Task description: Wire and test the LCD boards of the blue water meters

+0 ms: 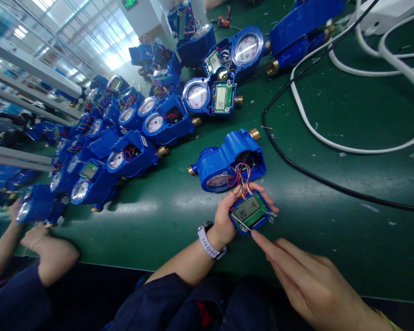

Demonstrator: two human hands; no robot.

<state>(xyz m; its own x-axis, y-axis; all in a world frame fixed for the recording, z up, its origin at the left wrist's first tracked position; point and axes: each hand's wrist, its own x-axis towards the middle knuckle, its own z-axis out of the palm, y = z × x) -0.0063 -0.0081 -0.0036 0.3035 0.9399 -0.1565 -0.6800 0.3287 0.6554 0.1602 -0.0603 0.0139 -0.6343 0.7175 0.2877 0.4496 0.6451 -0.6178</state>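
My left hand (227,216), with a watch at its wrist, is closed around a green circuit board with a display (250,211), which sits in a blue frame. Coloured wires (243,177) run from this board into the open housing of a blue water meter (224,158) lying just beyond it. In my right hand (303,271) is a thin metal tool, perhaps tweezers (242,222), whose tip touches the board's left side. The fingers are pinched on it, and its rear part is hidden by the hand.
Several blue water meters (155,122) crowd the left and back of the green table (179,230). A black cable (307,172) and a white cord (334,145) curve across the right side. At the far left, a co-worker's hands (34,234) are by another meter.
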